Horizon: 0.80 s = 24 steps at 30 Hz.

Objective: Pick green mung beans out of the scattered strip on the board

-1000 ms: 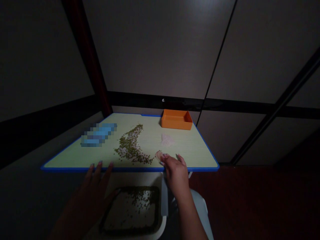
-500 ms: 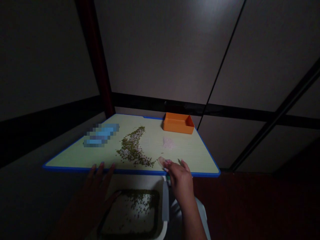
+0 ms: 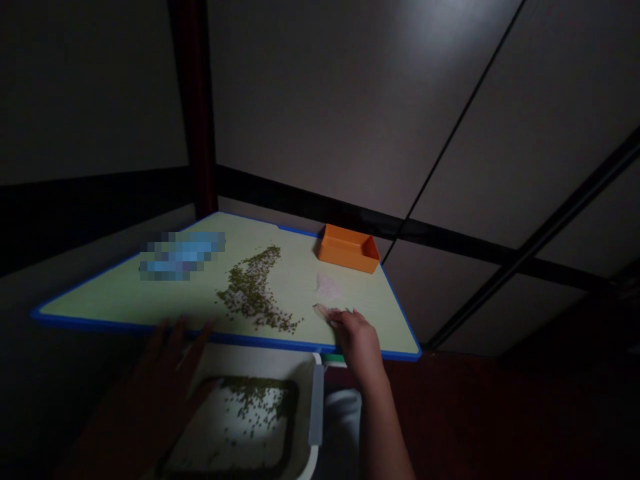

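Dim room, dark panel walls (image 3: 350,100), and a pale green bench (image 3: 125,297) with a blue edge. Small green beans (image 3: 250,293) lie in a long streak on it, with more in a white tray (image 3: 240,417) below the near edge. Left hand (image 3: 167,363) sits open there, fingers (image 3: 173,337) spread; right hand (image 3: 357,343) rests just right of the beans, fingers (image 3: 350,317) curled, can't tell if they're holding anything.

A home room is suggested by the blue-edged desk (image 3: 115,300), grey wall panels (image 3: 500,133) and dark red floor (image 3: 475,413).
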Each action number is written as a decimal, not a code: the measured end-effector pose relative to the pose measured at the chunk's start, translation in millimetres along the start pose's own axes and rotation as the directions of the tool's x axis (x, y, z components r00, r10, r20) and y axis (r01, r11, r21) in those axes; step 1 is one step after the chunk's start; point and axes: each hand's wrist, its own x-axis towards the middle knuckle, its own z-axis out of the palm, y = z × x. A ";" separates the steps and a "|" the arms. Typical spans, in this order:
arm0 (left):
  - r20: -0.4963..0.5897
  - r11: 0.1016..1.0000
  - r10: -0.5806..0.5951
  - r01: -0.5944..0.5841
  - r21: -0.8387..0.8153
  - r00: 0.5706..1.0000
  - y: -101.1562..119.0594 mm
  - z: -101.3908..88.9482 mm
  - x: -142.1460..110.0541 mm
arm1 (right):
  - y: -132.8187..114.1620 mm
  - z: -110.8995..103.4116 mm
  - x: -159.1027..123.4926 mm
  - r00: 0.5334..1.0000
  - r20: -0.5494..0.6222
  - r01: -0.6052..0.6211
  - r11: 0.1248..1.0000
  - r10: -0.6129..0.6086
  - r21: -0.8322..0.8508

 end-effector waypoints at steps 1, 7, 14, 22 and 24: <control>-0.016 1.000 -0.021 0.021 -0.002 1.000 2.0 -0.7 0.7 | 0.4 -0.3 3.9 1.000 0.001 -0.009 1.000 0.009 -0.007; 0.003 0.998 -0.064 0.064 -0.021 0.998 11.0 -12.4 4.5 | 0.0 2.9 20.5 1.000 -0.005 -0.020 1.000 0.020 -0.020; -0.058 0.999 -0.024 0.022 -0.027 0.998 11.4 -14.2 3.0 | -1.5 5.7 21.1 0.994 0.065 0.069 0.980 -0.083 0.189; -0.028 0.997 -0.030 0.032 0.072 0.999 19.6 -8.5 7.2 | -5.5 3.9 17.5 0.989 0.102 0.054 0.903 -0.107 0.427; -0.013 0.997 -0.045 0.046 0.068 0.999 22.1 -8.2 7.8 | -5.5 2.6 16.1 0.989 0.107 0.048 0.893 -0.107 0.448</control>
